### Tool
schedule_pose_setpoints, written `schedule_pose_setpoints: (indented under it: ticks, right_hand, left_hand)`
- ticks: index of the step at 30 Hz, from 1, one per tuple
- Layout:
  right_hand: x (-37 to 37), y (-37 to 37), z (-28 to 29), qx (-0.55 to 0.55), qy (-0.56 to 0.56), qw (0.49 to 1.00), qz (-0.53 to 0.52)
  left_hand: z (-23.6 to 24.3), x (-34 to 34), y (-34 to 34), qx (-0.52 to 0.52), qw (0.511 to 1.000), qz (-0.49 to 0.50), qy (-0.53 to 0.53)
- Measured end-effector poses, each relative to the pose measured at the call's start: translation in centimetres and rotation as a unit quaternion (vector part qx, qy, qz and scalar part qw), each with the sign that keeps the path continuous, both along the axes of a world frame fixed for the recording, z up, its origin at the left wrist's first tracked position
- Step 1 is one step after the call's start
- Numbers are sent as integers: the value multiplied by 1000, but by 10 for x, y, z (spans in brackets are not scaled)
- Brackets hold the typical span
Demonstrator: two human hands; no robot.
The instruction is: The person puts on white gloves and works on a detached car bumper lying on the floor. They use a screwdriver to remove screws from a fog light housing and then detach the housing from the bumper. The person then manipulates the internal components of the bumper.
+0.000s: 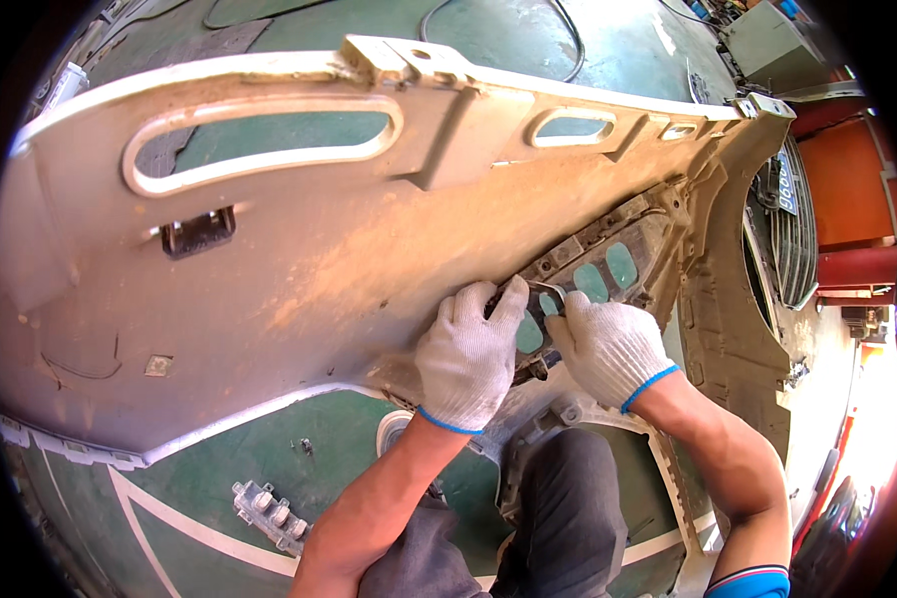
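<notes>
The gloved left hand (468, 354) and right hand (610, 349) meet, fingers curled narrow, at one dark bracket (652, 239); whether either grips anything, I cannot tell. The bracket sits against one large pale panel (299, 299) with three upper slots (269, 170); one grey fitting (269, 516) lies on the green floor (209, 444).

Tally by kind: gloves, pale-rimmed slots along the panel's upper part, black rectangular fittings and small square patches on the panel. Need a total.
White gloves: 2
Pale-rimmed slots: 3
Black rectangular fitting: 1
Small square patch: 1
Total: 7
</notes>
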State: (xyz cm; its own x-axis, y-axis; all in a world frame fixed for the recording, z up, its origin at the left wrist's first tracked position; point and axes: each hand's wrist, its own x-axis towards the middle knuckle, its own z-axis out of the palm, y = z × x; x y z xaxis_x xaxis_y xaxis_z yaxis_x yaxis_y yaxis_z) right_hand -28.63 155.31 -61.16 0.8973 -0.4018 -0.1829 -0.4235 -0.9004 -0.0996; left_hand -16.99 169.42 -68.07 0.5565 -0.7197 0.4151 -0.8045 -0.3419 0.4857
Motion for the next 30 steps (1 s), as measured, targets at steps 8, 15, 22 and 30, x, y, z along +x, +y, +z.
schedule_pose_setpoints:
  ticks: [8,15,22,30]
  right_hand:
    - [1,9,11,-3,18,1000,21]
    - [-3,13,1,-45,19,999,-3]
    - [3,18,8,-68,45,997,2]
    - [9,23,5,-73,40,996,-19]
  left_hand:
    - [7,4,-8,30,996,28,77]
    - [5,5,-11,22,997,24,73]
    - [6,6,-10,14,997,23,74]
    - [12,7,-10,24,999,21,44]
